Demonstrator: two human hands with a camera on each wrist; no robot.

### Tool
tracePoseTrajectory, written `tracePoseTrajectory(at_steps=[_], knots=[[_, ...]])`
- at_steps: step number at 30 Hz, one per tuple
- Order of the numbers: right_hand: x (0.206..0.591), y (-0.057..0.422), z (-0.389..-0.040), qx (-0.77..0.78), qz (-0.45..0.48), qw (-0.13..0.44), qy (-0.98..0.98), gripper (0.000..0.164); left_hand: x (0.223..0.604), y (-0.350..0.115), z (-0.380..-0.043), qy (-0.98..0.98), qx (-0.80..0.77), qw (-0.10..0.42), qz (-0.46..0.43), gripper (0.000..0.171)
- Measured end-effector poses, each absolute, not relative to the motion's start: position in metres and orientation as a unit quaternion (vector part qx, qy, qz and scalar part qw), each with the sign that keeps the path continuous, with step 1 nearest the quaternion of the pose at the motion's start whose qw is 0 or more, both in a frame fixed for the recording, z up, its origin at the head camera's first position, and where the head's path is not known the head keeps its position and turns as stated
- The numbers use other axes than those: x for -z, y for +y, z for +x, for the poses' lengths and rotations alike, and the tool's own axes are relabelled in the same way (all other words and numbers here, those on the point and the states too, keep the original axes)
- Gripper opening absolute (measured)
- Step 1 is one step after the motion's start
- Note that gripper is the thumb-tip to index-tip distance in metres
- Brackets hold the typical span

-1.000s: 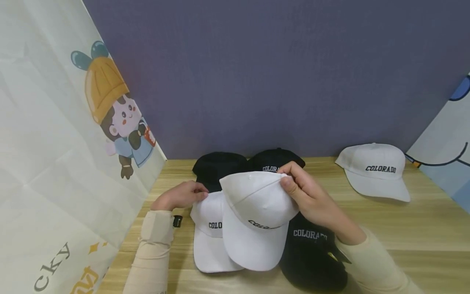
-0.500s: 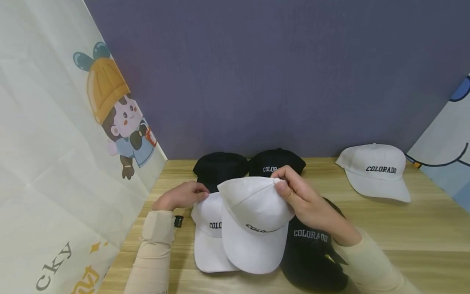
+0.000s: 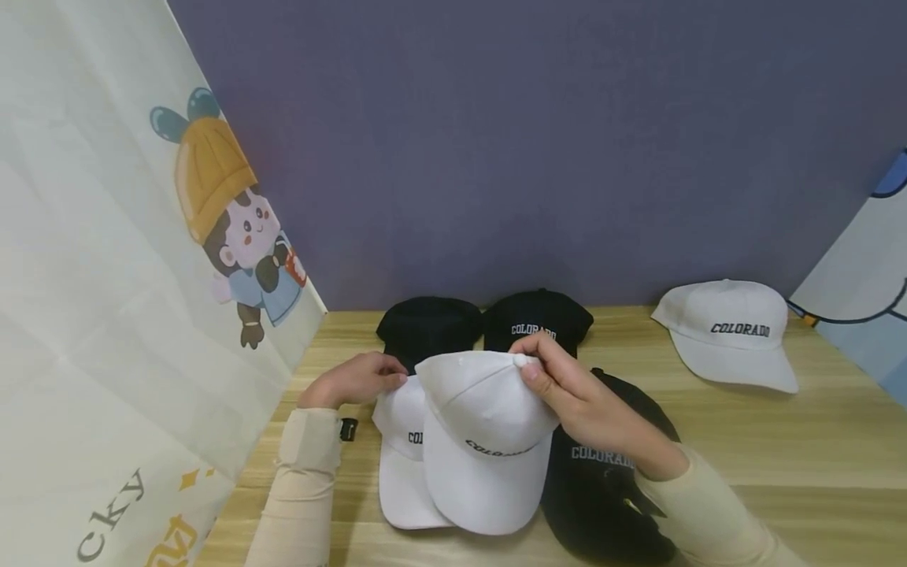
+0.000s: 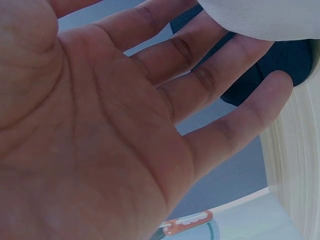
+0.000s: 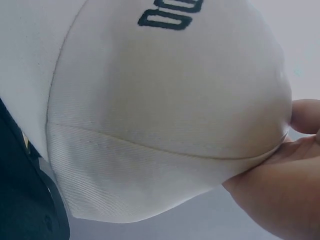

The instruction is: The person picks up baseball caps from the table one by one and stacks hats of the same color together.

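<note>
My right hand (image 3: 581, 398) pinches a white baseball cap (image 3: 489, 472) at the top of its crown, by the button. That cap tilts with its brim toward me and overlaps a second white cap (image 3: 404, 480) on its left. My left hand (image 3: 361, 379) holds the second cap at the top of its crown; in the left wrist view the white cloth (image 4: 270, 17) hides some fingertips, and the little finger is off it. Cloth and seams of the right hand's cap (image 5: 150, 110) fill the right wrist view, thumb and finger gripping its edge.
Beside the right forearm lies a black COLORADO cap (image 3: 602, 504). Two more black caps, one plain-looking (image 3: 428, 327) and one lettered (image 3: 538, 311), sit at the back by the grey-purple wall (image 3: 538, 142). Another white cap (image 3: 730, 331) stands back right. A small black item (image 3: 348, 429) is near the left wrist.
My right hand has brought its white cap left and slightly down, covering more of the second cap's lettering. More of the black cap behind the right hand shows. My left hand keeps its place.
</note>
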State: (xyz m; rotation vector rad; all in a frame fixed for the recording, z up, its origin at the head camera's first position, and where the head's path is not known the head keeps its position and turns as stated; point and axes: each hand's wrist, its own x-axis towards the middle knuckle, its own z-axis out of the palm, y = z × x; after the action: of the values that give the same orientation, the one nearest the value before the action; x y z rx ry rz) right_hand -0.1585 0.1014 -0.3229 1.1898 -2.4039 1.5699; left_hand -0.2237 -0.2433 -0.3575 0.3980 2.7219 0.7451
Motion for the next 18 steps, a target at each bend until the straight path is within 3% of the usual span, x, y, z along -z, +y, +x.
tracePoseTrajectory(at_steps=[18], knots=[[0.327, 0.075, -0.157, -0.516, 0.388, 0.022, -0.764, 0.014, 0.358, -0.245, -0.227, 0.945, -0.258, 0.142, 0.139, 0.024]])
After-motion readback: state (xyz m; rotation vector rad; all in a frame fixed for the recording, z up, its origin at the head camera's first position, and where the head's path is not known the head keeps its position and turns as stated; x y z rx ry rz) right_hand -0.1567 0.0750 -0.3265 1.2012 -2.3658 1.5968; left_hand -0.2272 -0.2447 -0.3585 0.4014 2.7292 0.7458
